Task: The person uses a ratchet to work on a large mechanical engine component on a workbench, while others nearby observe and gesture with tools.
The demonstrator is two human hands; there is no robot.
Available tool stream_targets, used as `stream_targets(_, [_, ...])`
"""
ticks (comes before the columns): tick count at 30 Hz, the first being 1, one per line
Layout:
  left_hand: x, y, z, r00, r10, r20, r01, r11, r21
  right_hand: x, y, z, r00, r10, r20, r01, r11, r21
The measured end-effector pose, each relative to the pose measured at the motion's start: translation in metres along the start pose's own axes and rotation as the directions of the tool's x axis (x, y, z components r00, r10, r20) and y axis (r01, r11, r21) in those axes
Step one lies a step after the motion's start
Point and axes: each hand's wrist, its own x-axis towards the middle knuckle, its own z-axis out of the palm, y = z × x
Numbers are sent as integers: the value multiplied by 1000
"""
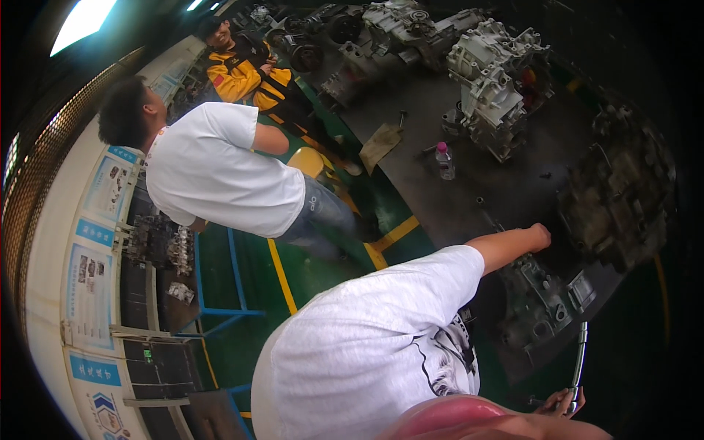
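My left hand (541,236) reaches from a white sleeve over the dark worktable (422,187). It is closed, and what its fingers hold, if anything, is hidden. Just below that wrist lies a grey metal casing (539,308) with round bores. My right hand (563,402), low on the right, is wrapped round the lower end of a long chrome wrench (582,356). The wrench's far end comes close to a rectangular silver part (581,292) at the casing's edge. Beyond my left forearm lies a thin metal tool (488,213), partly covered by the arm.
A large dark gearbox (620,194) stands right of my left hand. Farther back are a silver gearbox (495,81), a pink-capped bottle (445,163) and a tan cloth (380,147). A person in white (224,165) and another in a yellow-black jacket (242,77) stand at the left.
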Motion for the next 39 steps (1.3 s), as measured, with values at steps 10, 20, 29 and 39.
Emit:
stream_targets(10, [-12, 7, -16, 974, -205, 96, 214, 972, -97, 1, 14, 0, 999, -28, 26, 25, 993, 117])
stream_targets(20, [-1, 14, -9, 953, -279, 116, 294, 946, -139, -3, 9, 7, 997, -20, 81, 10, 993, 121])
stream_targets(29, [-10, -1, -8, 981, -175, 77, 182, 978, -97, -6, 3, 19, 986, -75, 146, 52, 987, 155])
stream_targets(39, [-8, 4, -13, 873, -446, 195, 487, 798, -355, -20, -10, 35, 980, 18, 197, -48, 987, 153])
